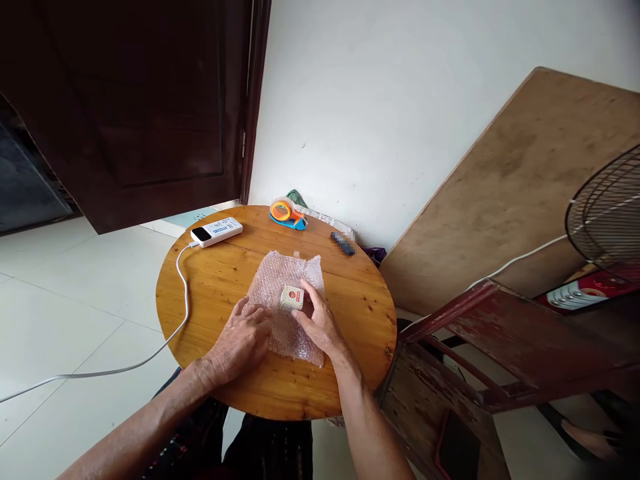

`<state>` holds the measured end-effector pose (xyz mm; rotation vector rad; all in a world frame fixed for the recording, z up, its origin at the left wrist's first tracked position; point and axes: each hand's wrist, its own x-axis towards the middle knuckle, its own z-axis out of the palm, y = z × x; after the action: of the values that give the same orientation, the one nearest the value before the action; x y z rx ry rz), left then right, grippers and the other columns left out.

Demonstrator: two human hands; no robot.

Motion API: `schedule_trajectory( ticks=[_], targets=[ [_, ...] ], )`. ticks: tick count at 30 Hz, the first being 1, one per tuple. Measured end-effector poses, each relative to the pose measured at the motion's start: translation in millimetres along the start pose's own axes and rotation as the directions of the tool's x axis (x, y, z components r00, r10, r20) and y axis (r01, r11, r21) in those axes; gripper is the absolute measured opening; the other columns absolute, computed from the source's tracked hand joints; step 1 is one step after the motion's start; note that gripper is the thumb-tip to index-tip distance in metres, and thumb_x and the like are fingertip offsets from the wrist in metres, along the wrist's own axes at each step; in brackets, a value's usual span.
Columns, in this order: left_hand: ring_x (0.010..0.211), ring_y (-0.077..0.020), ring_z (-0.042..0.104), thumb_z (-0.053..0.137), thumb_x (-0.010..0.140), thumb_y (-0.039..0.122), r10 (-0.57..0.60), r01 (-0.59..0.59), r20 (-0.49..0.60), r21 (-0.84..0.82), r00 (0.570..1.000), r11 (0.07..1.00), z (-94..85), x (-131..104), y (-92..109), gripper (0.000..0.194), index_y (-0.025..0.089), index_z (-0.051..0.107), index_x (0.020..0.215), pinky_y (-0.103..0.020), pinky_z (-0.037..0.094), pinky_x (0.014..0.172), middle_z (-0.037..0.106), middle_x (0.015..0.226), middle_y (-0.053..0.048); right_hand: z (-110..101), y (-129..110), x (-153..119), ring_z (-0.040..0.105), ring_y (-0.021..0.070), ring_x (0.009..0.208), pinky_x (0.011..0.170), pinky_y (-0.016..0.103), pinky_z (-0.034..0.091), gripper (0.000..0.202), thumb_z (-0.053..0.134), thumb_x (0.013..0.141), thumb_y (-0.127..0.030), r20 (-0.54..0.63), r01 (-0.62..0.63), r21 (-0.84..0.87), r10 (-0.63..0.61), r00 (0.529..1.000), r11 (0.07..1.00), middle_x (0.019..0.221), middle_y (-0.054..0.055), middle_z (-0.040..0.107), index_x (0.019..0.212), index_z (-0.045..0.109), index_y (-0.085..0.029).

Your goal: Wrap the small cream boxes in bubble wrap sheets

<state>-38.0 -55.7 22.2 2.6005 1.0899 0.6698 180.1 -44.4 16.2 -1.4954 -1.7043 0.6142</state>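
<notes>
A sheet of clear bubble wrap (275, 273) lies spread on the round wooden table (210, 287). On its middle sits a small cream box (291, 298) with a red emblem on one face. My right hand (320, 323) has its thumb and fingers closed about the box's right side. At the wrap's left edge, my left hand (245, 337) presses down with bent fingers closed on the sheet. Its fingertips are partly hidden.
Toward the back stand a tape dispenser (287, 215), a blurred dark object (343, 243) and a white device (217, 232) with a cable (186, 293) trailing off left. Right of the table are a wooden chair (480, 347) and a fan (605, 207); a wall rises behind.
</notes>
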Motion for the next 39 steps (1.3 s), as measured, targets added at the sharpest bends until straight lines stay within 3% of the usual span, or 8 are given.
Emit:
schedule_trajectory(
  ticks=[8,15,22,25,28,31,35,39],
  targets=[
    [0.102,-0.0247,0.062,0.055,0.076,0.008,0.044,-0.061,0.150,0.112,0.988,0.992,-11.7,-6.1,1.2,0.016,0.021,0.064,0.080,-0.050,0.036,0.104,0.070,0.103,-0.004,-7.9,3.8,0.0,0.052,0.0260,0.129,0.114,0.048,0.037,0.064,0.064,0.077,-0.027,0.023,-0.039,0.124,0.036,0.999,0.992,0.142,0.008,0.055,0.139,0.049,-0.025],
    [0.084,-0.0229,0.061,0.052,0.083,0.009,0.037,-0.048,0.072,0.157,0.997,0.986,-4.6,2.9,0.0,0.017,0.019,0.060,0.072,-0.037,0.047,0.084,0.068,0.084,-0.007,-13.1,5.0,-0.5,0.055,0.0274,0.129,0.108,0.048,0.044,0.059,0.065,0.084,-0.047,-0.001,-0.087,0.348,0.093,0.996,0.933,0.141,0.011,0.057,0.137,0.052,-0.026],
    [0.075,-0.0197,0.065,0.043,0.095,0.019,-0.184,0.189,-0.109,0.037,0.977,0.981,-15.7,34.4,-2.0,0.021,0.020,0.062,0.086,-0.030,0.045,0.071,0.069,0.078,-0.004,-31.3,3.3,-2.0,0.050,0.0334,0.133,0.112,0.054,0.035,0.074,0.061,0.079,-0.071,0.014,-0.052,0.508,0.053,0.999,0.860,0.140,0.014,0.057,0.136,0.053,-0.024],
    [0.078,-0.0205,0.066,0.043,0.095,0.020,-0.231,0.234,-0.110,0.009,0.967,0.972,-16.7,59.1,-2.6,0.022,0.020,0.064,0.090,-0.030,0.046,0.072,0.072,0.082,-0.005,-33.0,3.5,-2.7,0.046,0.0326,0.136,0.115,0.052,0.031,0.078,0.068,0.074,-0.069,0.028,-0.014,0.457,0.001,1.000,0.889,0.137,0.011,0.060,0.137,0.053,-0.026],
    [0.086,-0.0216,0.068,0.045,0.093,0.019,-0.266,0.263,-0.090,-0.045,0.960,0.964,-12.8,77.1,-8.4,0.022,0.020,0.066,0.097,-0.030,0.047,0.077,0.074,0.092,-0.006,-27.4,3.1,0.0,0.053,0.0304,0.128,0.108,0.048,0.039,0.071,0.076,0.070,-0.057,-0.035,-0.083,0.352,0.102,0.994,0.932,0.131,0.008,0.063,0.130,0.057,-0.026],
    [0.084,-0.0207,0.068,0.050,0.092,0.028,-0.328,0.313,-0.057,-0.183,0.943,0.932,-6.9,81.1,-18.0,0.021,0.021,0.067,0.102,-0.029,0.048,0.076,0.074,0.091,-0.005,-18.8,2.0,5.5,0.065,0.0248,0.099,0.086,0.038,0.051,0.051,0.076,0.070,-0.043,-0.094,-0.187,0.307,0.226,0.970,0.933,0.104,0.005,0.071,0.116,0.065,-0.024],
    [0.092,-0.0234,0.067,0.068,0.078,0.046,-0.328,0.292,-0.048,-0.342,0.944,0.893,-1.1,77.2,-28.2,0.036,0.018,0.068,0.102,-0.030,0.050,0.079,0.073,0.100,-0.008,-11.3,0.4,12.6,0.057,0.0156,0.063,0.061,0.028,0.047,0.022,0.069,0.073,-0.039,-0.066,-0.229,0.344,0.266,0.962,0.911,0.069,-0.001,0.064,0.085,0.067,-0.021],
    [0.076,-0.0186,0.065,0.069,0.075,0.036,-0.424,0.390,0.035,-0.468,0.905,0.793,2.8,81.7,-27.6,0.023,0.017,0.069,0.088,-0.027,0.049,0.069,0.071,0.083,-0.004,-9.3,0.2,17.0,0.057,0.0160,0.069,0.062,0.026,0.045,0.019,0.066,0.074,-0.040,-0.110,-0.171,0.314,0.215,0.970,0.934,0.078,0.002,0.066,0.072,0.061,-0.022]
  ],
)
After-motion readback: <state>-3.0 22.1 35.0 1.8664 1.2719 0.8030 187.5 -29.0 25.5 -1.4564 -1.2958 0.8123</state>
